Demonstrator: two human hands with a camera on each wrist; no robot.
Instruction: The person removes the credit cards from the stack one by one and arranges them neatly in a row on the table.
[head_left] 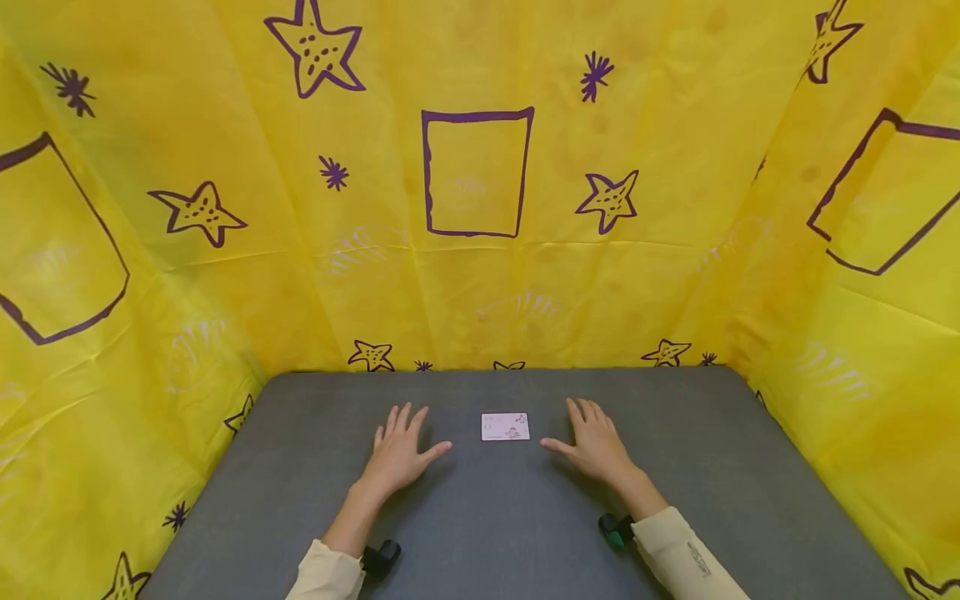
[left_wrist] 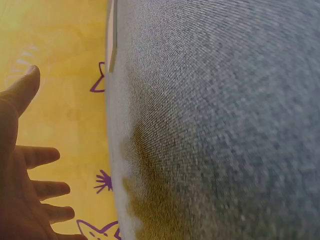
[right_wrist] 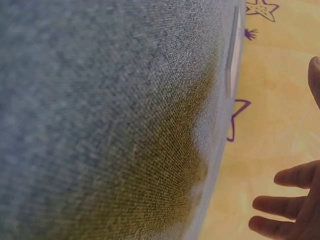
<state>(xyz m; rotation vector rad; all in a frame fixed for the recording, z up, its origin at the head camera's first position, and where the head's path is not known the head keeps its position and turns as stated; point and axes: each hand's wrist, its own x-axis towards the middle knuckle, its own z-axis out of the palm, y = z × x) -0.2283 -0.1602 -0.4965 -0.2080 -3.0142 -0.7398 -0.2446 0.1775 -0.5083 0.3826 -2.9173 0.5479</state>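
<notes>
A small flat white-pink rectangle, like a card or thin box with printed reddish drawings [head_left: 505, 427], lies on the grey table [head_left: 495, 517] between both hands. To its left the left hand [head_left: 397, 454] hovers with fingers spread and thumb pointing toward it, touching nothing. On the other side the right hand [head_left: 596, 442] is held likewise, its thumb a little short of the rectangle's edge. In the left wrist view the left hand [left_wrist: 25, 185] shows spread fingers above the cloth surface. The right wrist view has the rectangle [right_wrist: 233, 55] edge-on, apart from the right hand [right_wrist: 305, 205].
Yellow curtains [head_left: 480, 300] with purple stars and squares enclose the table at the back and both sides. Dark wrist devices sit under the left cuff [head_left: 382, 557] and the right cuff [head_left: 617, 530]. Both sleeves are cream.
</notes>
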